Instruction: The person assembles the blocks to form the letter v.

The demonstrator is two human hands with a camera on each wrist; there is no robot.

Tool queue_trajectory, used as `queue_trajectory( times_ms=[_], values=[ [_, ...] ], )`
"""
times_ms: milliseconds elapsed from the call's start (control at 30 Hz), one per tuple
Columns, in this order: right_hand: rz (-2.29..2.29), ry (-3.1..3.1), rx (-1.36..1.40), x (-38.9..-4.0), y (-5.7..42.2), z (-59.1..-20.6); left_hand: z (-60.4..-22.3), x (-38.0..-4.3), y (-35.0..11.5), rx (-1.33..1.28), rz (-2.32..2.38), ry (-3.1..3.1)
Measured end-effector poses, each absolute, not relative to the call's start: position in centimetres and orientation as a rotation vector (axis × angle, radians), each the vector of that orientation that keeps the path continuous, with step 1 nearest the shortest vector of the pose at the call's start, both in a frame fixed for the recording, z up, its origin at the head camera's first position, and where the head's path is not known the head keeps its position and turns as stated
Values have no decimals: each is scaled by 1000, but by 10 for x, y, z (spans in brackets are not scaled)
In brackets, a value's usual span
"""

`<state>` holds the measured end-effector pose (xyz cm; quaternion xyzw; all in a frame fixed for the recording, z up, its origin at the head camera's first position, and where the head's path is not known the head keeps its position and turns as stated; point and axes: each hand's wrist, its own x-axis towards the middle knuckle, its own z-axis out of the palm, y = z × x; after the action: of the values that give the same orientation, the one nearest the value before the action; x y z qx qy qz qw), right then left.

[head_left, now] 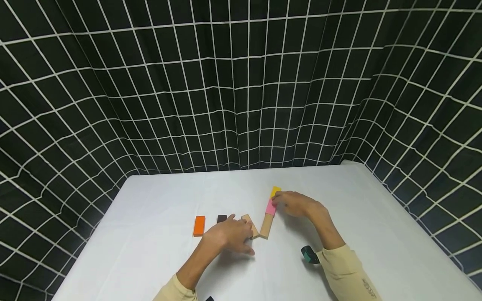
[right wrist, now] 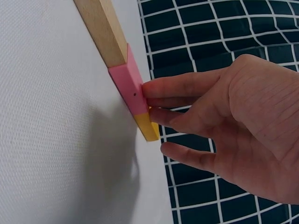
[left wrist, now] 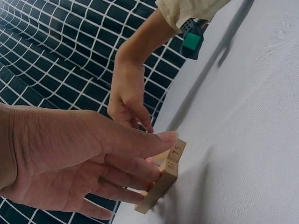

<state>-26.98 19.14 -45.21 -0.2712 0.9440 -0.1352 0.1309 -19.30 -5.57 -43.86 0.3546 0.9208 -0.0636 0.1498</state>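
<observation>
Two plain wooden blocks, the left one and the right one, meet at their near ends in a V. A pink block and a yellow block continue the right arm of the V in a line. My left hand is at the left wooden block, fingers at its side and thumb over the near end in the left wrist view. Fingertips of my right hand touch the side of the pink and yellow blocks, fingers fairly straight. Numbers show on the wooden ends.
An orange block lies to the left on the white table. Partly behind my left hand is a dark block. A black curtain with white grid lines surrounds the table's back and sides.
</observation>
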Motion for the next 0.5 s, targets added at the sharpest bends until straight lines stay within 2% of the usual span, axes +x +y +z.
queue_trajectory(
  times_ms=[500],
  values=[
    [-357, 2727, -788, -271, 191, -452, -440, -196, -60, 1076, -154, 2669]
  ],
)
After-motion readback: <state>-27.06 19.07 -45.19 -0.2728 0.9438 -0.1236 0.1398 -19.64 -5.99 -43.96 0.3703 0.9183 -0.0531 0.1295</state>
